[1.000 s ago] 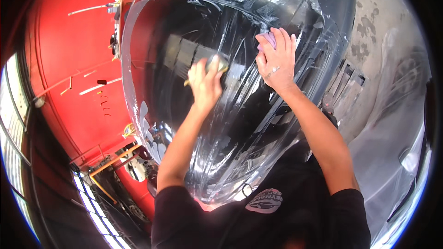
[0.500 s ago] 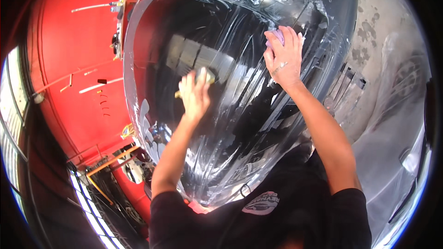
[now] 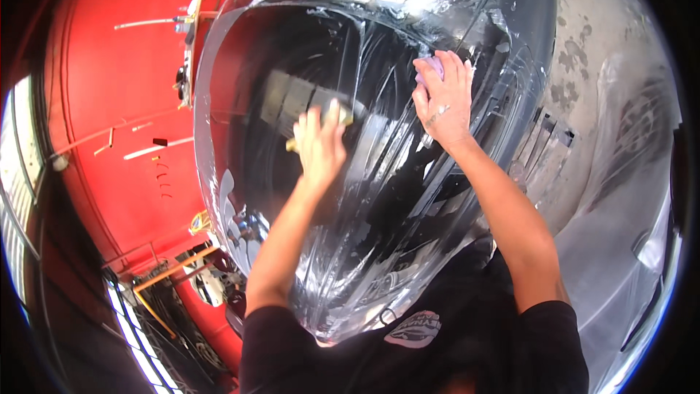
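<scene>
A glossy black car panel (image 3: pixel 281 47) lies before me, covered with clear film (image 3: pixel 394 175) that is wet and wrinkled into long creases. Over its middle, my left hand (image 3: pixel 321 147) is closed on a yellowish squeegee (image 3: pixel 346 115), whose ends show on either side of my fingers. Farther right, my right hand (image 3: pixel 446 106) grips a purple block (image 3: pixel 429 71) against the filmed surface; most of the block is hidden under the fingers, so I cannot tell its exact kind. The film gathers in folds toward my body and hangs past the panel's left edge.
A red wall or floor surface (image 3: pixel 109 87) with a rack of tools (image 3: pixel 188 51) lies to the left. At lower left stands an orange-yellow frame (image 3: pixel 175 270). Grey, wet-spotted concrete (image 3: pixel 583 51) and a sheet of clear plastic (image 3: pixel 620 233) are on the right.
My left hand has moved a little to the right with the squeegee. My right hand has slid slightly toward me with the purple block. The view has shifted a little.
</scene>
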A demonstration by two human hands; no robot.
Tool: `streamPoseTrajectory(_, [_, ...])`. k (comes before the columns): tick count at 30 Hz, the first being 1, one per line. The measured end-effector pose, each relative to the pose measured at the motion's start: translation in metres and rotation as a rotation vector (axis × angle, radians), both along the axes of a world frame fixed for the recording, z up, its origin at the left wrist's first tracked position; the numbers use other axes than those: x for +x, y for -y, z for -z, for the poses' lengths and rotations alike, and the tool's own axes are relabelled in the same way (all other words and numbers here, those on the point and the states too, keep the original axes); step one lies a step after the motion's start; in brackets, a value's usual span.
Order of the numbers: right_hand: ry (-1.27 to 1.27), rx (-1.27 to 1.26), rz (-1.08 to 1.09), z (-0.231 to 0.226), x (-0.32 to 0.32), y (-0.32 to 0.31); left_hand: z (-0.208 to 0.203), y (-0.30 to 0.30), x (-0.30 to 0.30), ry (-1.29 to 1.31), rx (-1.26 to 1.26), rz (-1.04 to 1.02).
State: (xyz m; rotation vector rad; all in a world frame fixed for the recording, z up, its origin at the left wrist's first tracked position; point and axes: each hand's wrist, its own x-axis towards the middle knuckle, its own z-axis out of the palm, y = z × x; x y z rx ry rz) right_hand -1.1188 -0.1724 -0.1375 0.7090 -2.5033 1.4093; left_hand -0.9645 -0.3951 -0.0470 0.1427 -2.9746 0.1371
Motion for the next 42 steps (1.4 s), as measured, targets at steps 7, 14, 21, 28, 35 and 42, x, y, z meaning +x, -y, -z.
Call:
streamPoseTrajectory(7, [-0.002,-0.029,-0.032,-0.002,0.008,0.003,0.013,0.013,-0.164,-0.034,-0.125,-0.071])
streamPoseTrajectory(14, [0.018,-0.014,0.005,-0.002,0.001,-0.002,-0.005,-0.003,-0.008,0.051,-0.020,-0.069])
streamPoseTrajectory(21, [-0.018,-0.045,-0.030,0.001,0.007,0.001,0.023,0.008,-0.179,-0.067,-0.132,-0.074])
streamPoseTrajectory(28, [0.010,-0.013,0.015,0.004,0.000,-0.002,-0.002,-0.021,0.040,-0.028,0.079,0.020])
streamPoseTrajectory(35, [-0.006,-0.030,-0.018,0.000,0.013,0.005,0.013,-0.014,-0.159,-0.016,-0.102,0.047])
streamPoseTrajectory(42, [0.043,0.002,0.008,0.009,-0.003,-0.005,-0.005,-0.023,-0.008,0.019,0.057,0.097])
